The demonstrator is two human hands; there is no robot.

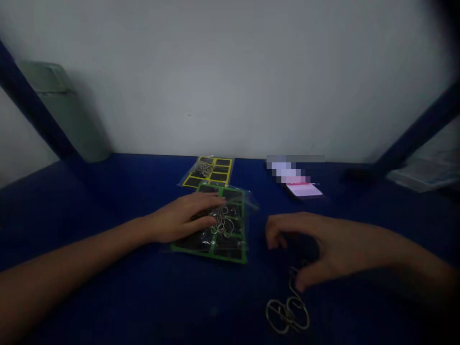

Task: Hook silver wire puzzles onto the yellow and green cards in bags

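Loose metal rings [288, 314]: nearest the camera; a small tangled group on the blue table [143, 297], to the near right of the green-bordered packet [212, 238], which serves as landmark below.
Left post [39, 108]: dark blue, slanting, far left of the landmark.
Grey-green container [72, 112]: tall, behind and left of the landmark, against the pale wall [223, 72].
Left hand [185, 215]: laid palm down over the landmark's left part; fingers extended, thumb apart from them, not clamped on anything; thumb tip beside the bagged rings [223, 224].
Landmark packet: flat on the table, dark panels in a green frame, clear bag, rings showing at its middle.
Yellow-bordered packet [221, 168]: just behind the landmark, similar panels, its own cluster of metal rings on the left side.
Lit device [304, 190]: behind and right of the landmark; screen bright, partly pixelated.
Right hand [334, 247]: right of the landmark; fingers curled, thumb and fingertips apart; thumb tip at the upper end of the loose rings, contact cannot be told.
Clear plastic package [417, 176]: far right of the landmark, toward the back, contents indistinct.
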